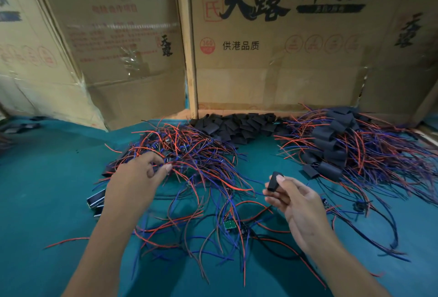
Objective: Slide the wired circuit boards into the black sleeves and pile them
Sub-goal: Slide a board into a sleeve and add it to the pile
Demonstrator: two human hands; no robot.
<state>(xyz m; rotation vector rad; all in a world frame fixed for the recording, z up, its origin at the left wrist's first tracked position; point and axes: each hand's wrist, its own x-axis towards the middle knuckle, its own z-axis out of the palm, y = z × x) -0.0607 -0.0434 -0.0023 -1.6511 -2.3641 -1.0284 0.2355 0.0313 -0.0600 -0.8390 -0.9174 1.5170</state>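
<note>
Light dim, flat, overhead; colours muted, teal tabletop (47,178) evenly lit, with soft shadows beneath both forearms. Glare streaks on clear tape across the cardboard boxes (272,59), which bow outward at the frame edges from wide-angle distortion. Left hand (135,178) slightly motion-blurred; far left edge smeared, corners soft, centre wires reasonably sharp.

Matt black sleeves (239,126) lie on smooth teal cloth (47,190) — backed by creased cardboard (272,78) (glossy tape).

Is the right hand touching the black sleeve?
Touching. The head view shows the right hand pinching the black sleeve between thumb and fingers.
</note>
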